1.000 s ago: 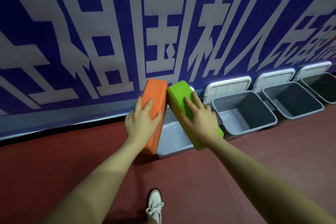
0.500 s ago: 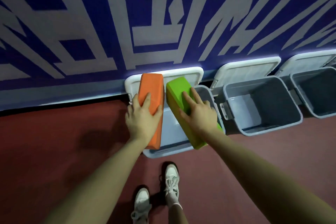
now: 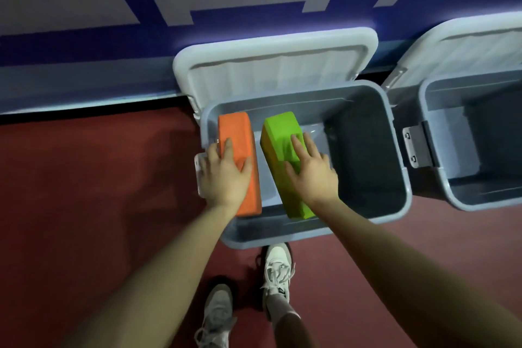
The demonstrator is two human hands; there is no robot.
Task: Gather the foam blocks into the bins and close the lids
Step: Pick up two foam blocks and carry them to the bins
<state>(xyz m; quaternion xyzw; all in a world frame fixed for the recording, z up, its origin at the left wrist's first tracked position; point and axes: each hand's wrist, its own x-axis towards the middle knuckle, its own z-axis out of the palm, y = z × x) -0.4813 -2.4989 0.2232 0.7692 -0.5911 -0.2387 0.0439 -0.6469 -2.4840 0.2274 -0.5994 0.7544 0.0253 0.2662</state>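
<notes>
Both bare forearms stretched forward and down. Left hand (image 3: 226, 175) grips from above, fingers curled. Right hand (image 3: 312, 171) likewise, fingers spread.

I see matt foam — an orange block (image 3: 240, 155) and a green block (image 3: 282, 133) — inside a smooth grey plastic bin (image 3: 367, 223); its white lid (image 3: 271, 65) faintly glossy.

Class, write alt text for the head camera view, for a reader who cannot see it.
Seen from above, a person's left hand holds an orange foam block and the right hand a green foam block over an open grey bin. Its white lid leans back against a blue and white wall; a second open bin stands to the right on the red floor.
</notes>
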